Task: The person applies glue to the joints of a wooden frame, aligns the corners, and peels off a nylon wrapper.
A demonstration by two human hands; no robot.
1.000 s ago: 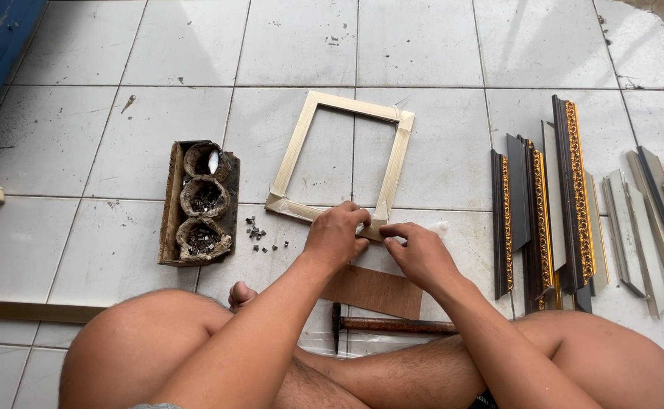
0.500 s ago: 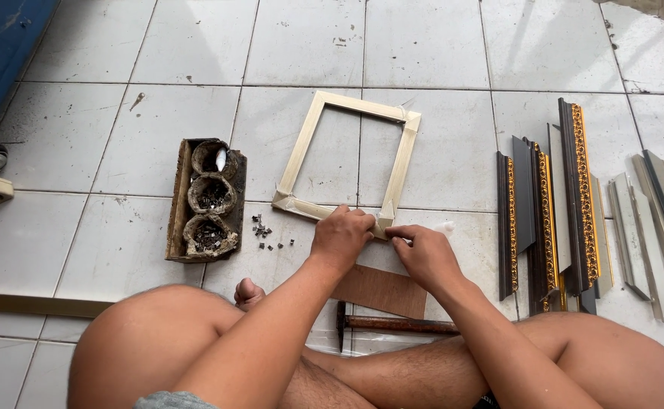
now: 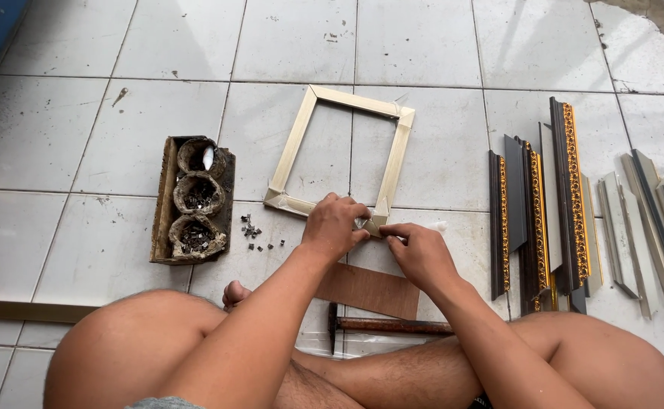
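A pale rectangular picture frame [image 3: 296,145] lies flat on the white tiled floor. My left hand [image 3: 334,226] presses down on its near right corner, fingers curled over the join. My right hand [image 3: 420,252] meets it there, fingertips pinching at the same corner. Whether a small fastener sits between the fingers is hidden. A brown board [image 3: 370,290] lies just under my hands, and a hammer [image 3: 389,325] rests beside my legs.
A wooden holder [image 3: 193,198] with three cups of small metal pieces stands to the left, with loose dark fasteners [image 3: 255,229] scattered by it. Gold-trimmed dark moulding strips [image 3: 540,204] and pale strips [image 3: 650,220] lie to the right. A gold strip [image 3: 14,310] lies lower left.
Both hands have stayed at the frame's near right corner. The view has shifted slightly; the hands show only small finger movements.
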